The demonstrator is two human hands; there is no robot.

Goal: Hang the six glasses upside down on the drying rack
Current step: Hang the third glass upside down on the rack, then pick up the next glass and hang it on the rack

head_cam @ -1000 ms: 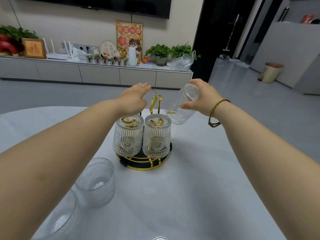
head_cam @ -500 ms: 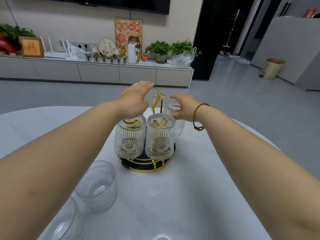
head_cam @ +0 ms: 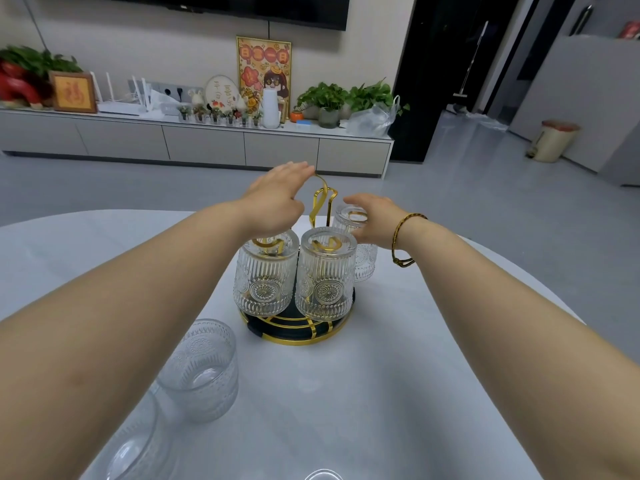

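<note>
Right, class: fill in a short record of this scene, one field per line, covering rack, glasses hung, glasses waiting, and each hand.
rack: black and gold rack on the white table
hung glasses: three upside down, front-left, front-right, rear-right
upright glasses: two at near left; a rim at bottom edge
left hand: at the rack's gold handle
right hand: on the rear-right glass
</note>
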